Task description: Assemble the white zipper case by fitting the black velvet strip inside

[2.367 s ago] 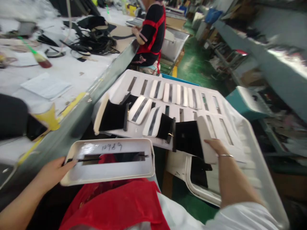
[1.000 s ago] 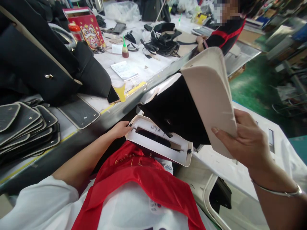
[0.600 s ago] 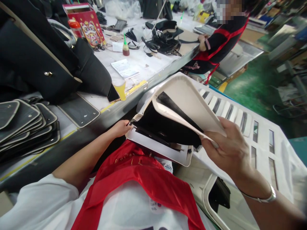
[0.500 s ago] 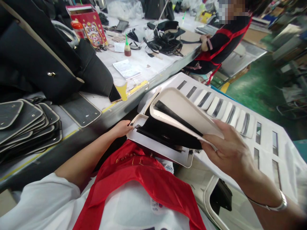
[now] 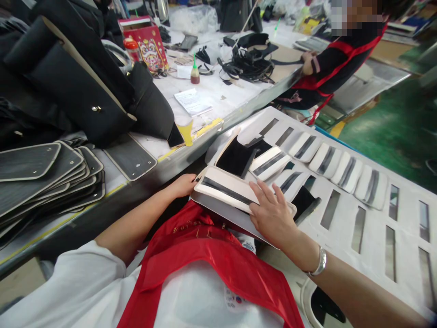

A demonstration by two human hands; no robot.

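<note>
A: Right hand (image 5: 271, 214) now, just in front of the slotted board (image 5: 341, 232)! Fingers spread, laid across the cream piece (image 5: 235, 187), thumb by its near edge. Pressed from above, not wrapped around.

B: And that piece lies right under those fingertips, over toward its right end, with the left half in plain sight.

A: Left hand (image 5: 184, 184)?

B: Off the slotted board's left near corner, closed on the left end of the pale tray (image 5: 221, 209). Its fingertips are hidden. The cream piece sits atop that tray.

A: Which way does it point?

B: Lengthwise from left hand to right, long axis roughly in line with the slotted board's far edge, and a black strip running along it.

A: Count them up!

B: One cream piece under the hand. On the slotted board, six striped pieces (image 5: 372, 187): four in the back row, two nearer. At least two black pieces (image 5: 232, 157) on it as well.

A: Left of the slotted board, a stack of dark panels (image 5: 68, 175), too overlapped to count, and one lone panel (image 5: 131, 157) beside it.

B: Beyond the slotted board, one co-worker (image 5: 341, 68), seated.
</note>
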